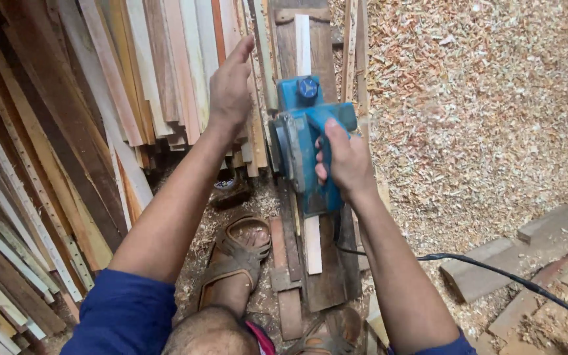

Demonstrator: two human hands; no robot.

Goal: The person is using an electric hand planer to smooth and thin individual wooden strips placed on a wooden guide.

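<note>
step: we see planing under way, blue electric planer (307, 141) sitting on a pale wood strip (311, 243) at frame centre; we judge it mid-pass along the strip.
right hand: right hand (344, 163) wrapped tight around the planer handle, fingers closed on it, centre of frame.
left hand: left hand (230, 85) raised, upper centre-left, fingers straight and together, palm flat toward the stacked boards (133, 72); holds nothing, we cannot tell if it touches them.
strip: narrow, light, runs top to bottom of frame on a dark base plank (326, 276); shows above and below the planer.
planer: 1 round dark knob on top front, grey side plate on its left, black cable (507, 279) trailing to lower right.
next move: we judge it needs steady forward push toward the top of frame, sole flat on the strip, cable kept off the path.
feet: 1 brown sandal (234, 256) on a foot lower centre-left, just beside the plank.
surroundings: wood shavings (481, 98) cover the right half; brick-like blocks (514, 256) lower right.
packages, labels, signs: none we can see; the only mark is a small one on the planer knob, too small to tell.
</note>
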